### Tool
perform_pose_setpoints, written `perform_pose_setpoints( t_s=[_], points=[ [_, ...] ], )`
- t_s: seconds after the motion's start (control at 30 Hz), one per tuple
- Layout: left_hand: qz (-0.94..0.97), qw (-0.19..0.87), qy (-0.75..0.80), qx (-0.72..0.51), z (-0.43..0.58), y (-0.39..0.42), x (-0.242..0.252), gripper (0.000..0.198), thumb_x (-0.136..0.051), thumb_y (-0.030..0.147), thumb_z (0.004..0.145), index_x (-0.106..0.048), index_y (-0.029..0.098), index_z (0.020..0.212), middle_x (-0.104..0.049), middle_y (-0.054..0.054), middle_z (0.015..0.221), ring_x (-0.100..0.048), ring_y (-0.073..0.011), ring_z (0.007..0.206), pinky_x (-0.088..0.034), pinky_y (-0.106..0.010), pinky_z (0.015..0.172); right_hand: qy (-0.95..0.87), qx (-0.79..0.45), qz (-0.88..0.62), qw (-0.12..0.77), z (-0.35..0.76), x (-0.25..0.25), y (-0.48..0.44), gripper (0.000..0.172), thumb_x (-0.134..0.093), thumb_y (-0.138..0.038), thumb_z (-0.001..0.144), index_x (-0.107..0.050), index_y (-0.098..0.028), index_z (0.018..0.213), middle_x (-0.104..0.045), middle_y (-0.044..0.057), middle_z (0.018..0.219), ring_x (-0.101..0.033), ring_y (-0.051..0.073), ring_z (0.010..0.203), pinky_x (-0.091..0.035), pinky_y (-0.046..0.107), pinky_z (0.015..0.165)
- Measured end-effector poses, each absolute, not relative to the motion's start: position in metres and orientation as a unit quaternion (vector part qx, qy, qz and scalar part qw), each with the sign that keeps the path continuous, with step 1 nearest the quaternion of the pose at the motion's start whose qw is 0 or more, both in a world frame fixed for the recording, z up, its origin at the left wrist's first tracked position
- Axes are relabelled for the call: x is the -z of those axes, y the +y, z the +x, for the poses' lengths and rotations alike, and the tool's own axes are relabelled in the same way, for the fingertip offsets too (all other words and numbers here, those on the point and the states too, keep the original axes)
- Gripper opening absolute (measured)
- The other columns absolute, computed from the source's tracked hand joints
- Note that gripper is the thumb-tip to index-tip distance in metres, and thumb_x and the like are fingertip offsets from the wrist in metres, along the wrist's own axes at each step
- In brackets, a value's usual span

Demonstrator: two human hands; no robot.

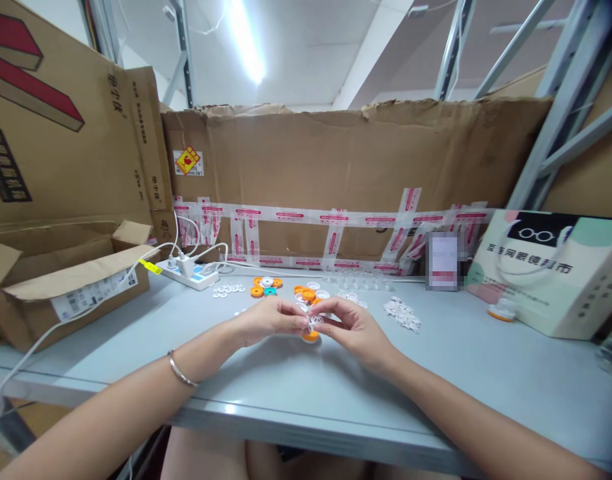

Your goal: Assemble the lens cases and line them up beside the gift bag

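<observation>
My left hand (271, 319) and my right hand (347, 325) meet over the grey table (296, 393), fingertips pinched together on a small white and orange plastic part (311, 329). A silver bangle (180, 371) circles my left wrist. Just beyond my fingers lie several orange, white and teal round plastic pieces (266, 287) and more orange and white ones (310, 293). A heap of small white rings (403, 313) lies to the right of my right hand, and another small cluster of white rings (227, 289) lies to the left.
A white power strip (189, 272) with plugs and cables lies at the back left beside an open cardboard box (61, 280). A taped cardboard wall (336, 180) backs the table. A printed paper bag (551, 273) stands at right, an orange-based piece (501, 311) before it.
</observation>
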State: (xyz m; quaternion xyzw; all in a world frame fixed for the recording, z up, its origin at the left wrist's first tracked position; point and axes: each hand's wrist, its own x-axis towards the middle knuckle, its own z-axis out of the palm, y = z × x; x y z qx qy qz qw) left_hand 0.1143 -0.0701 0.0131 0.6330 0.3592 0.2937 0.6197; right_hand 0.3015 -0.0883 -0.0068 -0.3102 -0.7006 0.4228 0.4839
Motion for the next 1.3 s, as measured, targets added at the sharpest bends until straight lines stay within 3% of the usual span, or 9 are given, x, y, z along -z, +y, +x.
perform_pose_setpoints(
  t_s=[0.37,0.67,1.13,1.3],
  points=[
    [0.571,0.680,0.370,-0.275,0.111,-0.069,-0.008,0.025,-0.078,0.027,0.056,-0.069,0.012,0.074,-0.068,-0.004,0.077,-0.061,-0.0122,0.077,-0.042,-0.028,0.086,-0.737,-0.408,-0.295,0.451,0.303,0.014,-0.094,0.014,-0.064,-0.023,0.071,-0.062,-0.020,0.085,-0.062,0.002,0.090,-0.060,0.014,0.086,-0.051,0.032,0.083],
    [0.561,0.690,0.353,-0.288,0.112,-0.067,-0.002,0.026,-0.078,0.025,0.056,-0.069,0.011,0.076,-0.067,-0.004,0.074,-0.061,-0.0111,0.075,-0.045,-0.023,0.081,-0.757,-0.368,-0.304,0.447,0.302,0.014,-0.093,0.015,-0.062,-0.024,0.073,-0.063,-0.021,0.088,-0.060,0.003,0.093,-0.058,0.015,0.091,-0.049,0.035,0.087],
    [0.514,0.727,0.352,-0.289,0.115,-0.064,0.003,0.025,-0.078,0.022,0.057,-0.069,0.009,0.077,-0.067,-0.004,0.074,-0.061,-0.0090,0.072,-0.044,-0.020,0.079,-0.877,-0.152,-0.231,0.393,0.308,0.014,-0.087,0.017,-0.053,-0.016,0.082,-0.063,-0.022,0.094,-0.065,0.005,0.087,-0.059,0.017,0.085,-0.048,0.032,0.077],
    [0.532,0.723,0.356,-0.258,0.117,-0.058,-0.005,0.019,-0.076,0.020,0.059,-0.069,0.009,0.072,-0.066,-0.003,0.068,-0.060,-0.0081,0.067,-0.044,-0.020,0.078,-0.880,-0.142,-0.221,0.396,0.310,0.013,-0.083,0.019,-0.055,-0.020,0.082,-0.062,-0.023,0.099,-0.067,0.004,0.089,-0.060,0.016,0.084,-0.049,0.030,0.076]
  ],
)
